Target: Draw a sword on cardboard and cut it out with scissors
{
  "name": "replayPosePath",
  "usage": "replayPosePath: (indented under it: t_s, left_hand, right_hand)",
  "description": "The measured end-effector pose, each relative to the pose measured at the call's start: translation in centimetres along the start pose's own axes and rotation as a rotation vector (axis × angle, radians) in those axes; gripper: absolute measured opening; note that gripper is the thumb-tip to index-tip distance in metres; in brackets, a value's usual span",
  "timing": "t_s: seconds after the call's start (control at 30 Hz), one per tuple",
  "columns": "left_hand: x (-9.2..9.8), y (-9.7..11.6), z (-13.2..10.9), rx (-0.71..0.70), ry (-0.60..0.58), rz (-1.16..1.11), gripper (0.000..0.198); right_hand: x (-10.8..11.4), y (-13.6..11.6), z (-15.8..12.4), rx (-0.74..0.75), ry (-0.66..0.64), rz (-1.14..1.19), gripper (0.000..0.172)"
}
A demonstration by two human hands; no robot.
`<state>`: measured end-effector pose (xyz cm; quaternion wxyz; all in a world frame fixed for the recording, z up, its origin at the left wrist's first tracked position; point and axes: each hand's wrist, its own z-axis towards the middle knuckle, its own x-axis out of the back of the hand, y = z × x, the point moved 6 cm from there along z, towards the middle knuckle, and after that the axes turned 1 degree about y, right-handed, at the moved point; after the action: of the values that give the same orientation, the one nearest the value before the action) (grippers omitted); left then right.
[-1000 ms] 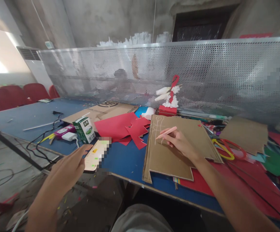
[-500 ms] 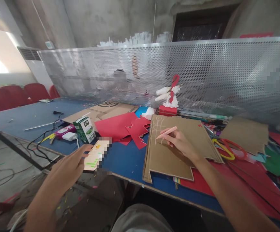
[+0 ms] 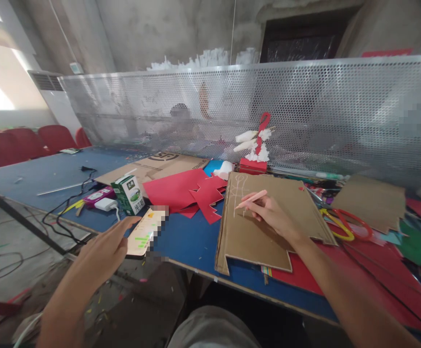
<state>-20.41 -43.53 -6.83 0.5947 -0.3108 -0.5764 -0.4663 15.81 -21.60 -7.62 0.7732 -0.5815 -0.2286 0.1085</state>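
My left hand [image 3: 101, 251] is at the left edge of a lit phone [image 3: 145, 234], back of the hand up and fingers stretched out, not wrapped around it. The phone lies by the table's front edge; part of its right side is blurred out. My right hand [image 3: 266, 211] is closed around a pale pink marker [image 3: 253, 198] and rests on a brown cardboard piece [image 3: 268, 241]. The marker's tip is at faint whitish outline lines [image 3: 240, 186] drawn on the cardboard's upper left.
Left of the cardboard lie red paper pieces [image 3: 176, 187], a green-and-white drink carton [image 3: 127, 194] and a white charger [image 3: 105, 204] with cable. Scissors with yellow and red-orange handles [image 3: 353, 224] lie at right. A perforated metal screen [image 3: 305, 106] stands behind.
The picture on the phone screen has slid upward. My left fingers have shifted slightly at the phone's edge. My right hand and the marker look unmoved.
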Motion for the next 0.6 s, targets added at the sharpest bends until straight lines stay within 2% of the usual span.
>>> replayPosePath:
  t_s: [0.4,0.6]
  left_hand:
    - [-0.3,-0.53,0.12,0.03,-0.065,-0.073,0.053]
    - [0.09,-0.4,0.12,0.017,-0.012,-0.051,0.053]
  right_hand:
    - [0.02,0.05,0.03,0.012,-0.006,-0.002,0.03]
    - [0.14,0.71,0.25,0.004,0.002,0.019,0.031]
